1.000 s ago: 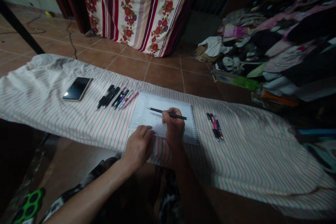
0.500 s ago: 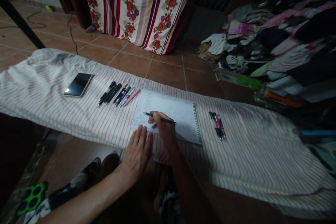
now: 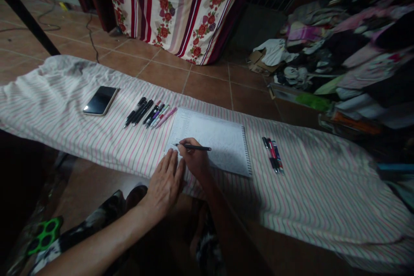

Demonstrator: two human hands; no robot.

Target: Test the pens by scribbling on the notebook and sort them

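Note:
A spiral notebook (image 3: 223,138) lies on a striped cloth, its wire binding on the right and small writing along the left of the page. My right hand (image 3: 195,157) grips a black pen (image 3: 199,147), tip pointing left at the lower left part of the page. Whether the tip touches the paper I cannot tell. Flat on the page's lower left corner and the cloth rests my left hand (image 3: 166,181), fingers stretched out. Left of the notebook lies a row of several pens (image 3: 142,112), some black, some coloured. A smaller group of pens (image 3: 273,155) lies to its right.
A phone (image 3: 101,100) lies on the striped cloth (image 3: 307,198) at the left. Beyond stands a floral curtain (image 3: 168,8) over a tiled floor (image 3: 207,88). A heap of clothes (image 3: 339,47) fills the right back. A green object (image 3: 44,235) is at lower left.
My right hand has moved left and slightly down with the black pen, which now lies flatter. My left hand stays on the page corner. The whole view has shifted slightly.

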